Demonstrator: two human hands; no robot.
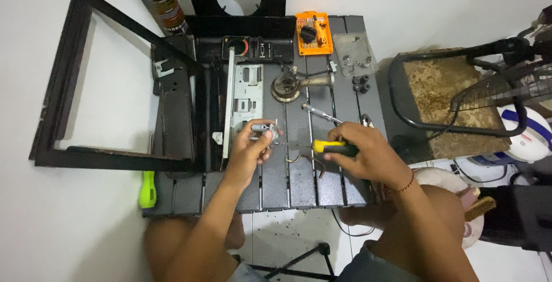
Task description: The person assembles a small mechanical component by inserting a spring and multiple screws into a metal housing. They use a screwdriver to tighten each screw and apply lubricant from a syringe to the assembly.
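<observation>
Head view:
- The left hand [251,144] sits near the centre of the dark slatted metal worktable [299,184], fingers clamped on a small silvery metal valve part [263,128] held just above the tabletop.
- The right hand [368,152], at 3 o'clock from the left, has its fingers wrapped tight around the yellow-and-black handled screwdriver [332,147]; the shaft points toward the valve part, at 9 o'clock, but whether the tip touches it cannot be told.
- At 12 o'clock from the hands, on the far edge of the table, lies an open orange rectangular plastic bit case [314,32] with dark pieces inside; just at its 3 o'clock rests a clear flat plastic lid [353,52].
- At 11 o'clock, a tall cylindrical can with a yellowish printed label [160,0] leans at the top edge.
- A round brass-coloured gas burner with a tube [296,83] lies between the case and the hands, with a chrome ratchet handle [321,114] just below it.
- A black metal stove frame [115,86] spreads out at 9 o'clock, partly over the table's left edge.
- A bright green tool handle [147,189] lies at 8 o'clock.
- At 3 o'clock stands a black-framed stool with a brown worn seat [443,95].
</observation>
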